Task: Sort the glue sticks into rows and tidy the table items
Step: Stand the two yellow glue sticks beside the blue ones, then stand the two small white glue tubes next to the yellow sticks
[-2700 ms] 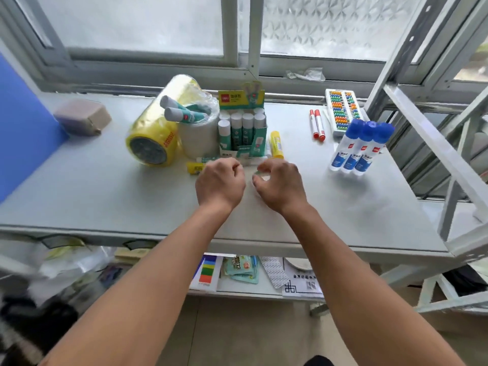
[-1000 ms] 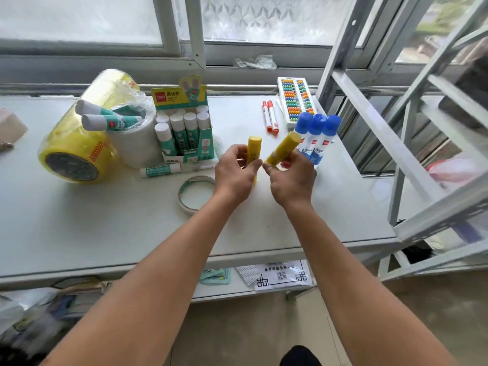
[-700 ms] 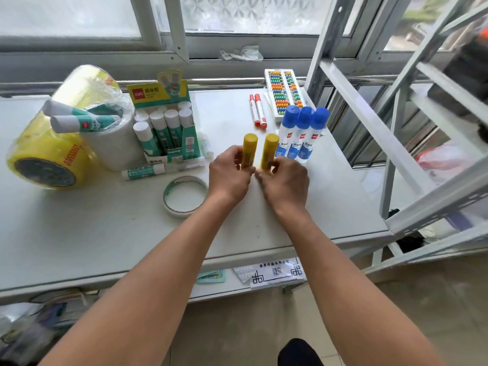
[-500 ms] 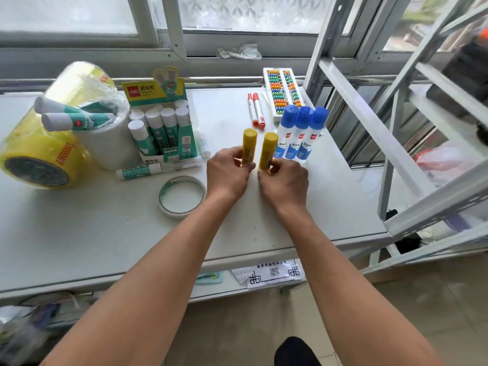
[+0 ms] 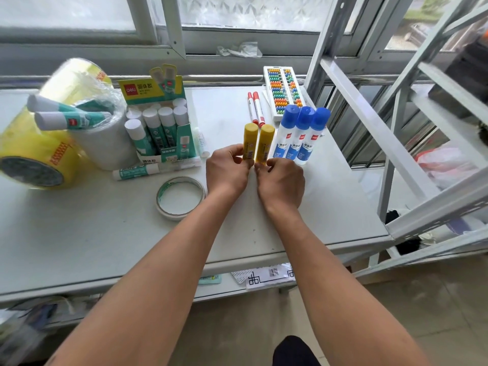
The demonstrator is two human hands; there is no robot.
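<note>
Across the pale grey bench point(image 5: 79, 233), right of centre: three blue-capped liquid glue bottles point(image 5: 301, 136) are standing in a row, upright. Just left of them, two yellow glue sticks point(image 5: 257, 142) are standing side by side, long axes vertical, directly ahead of both hands. Left hand point(image 5: 227, 173) is pinching the left stick's base; right hand point(image 5: 282, 180) is pinching the right's. Loose green-and-white glue stick point(image 5: 137, 170) is lying flat, crosswise, nearer the left hand.
</note>
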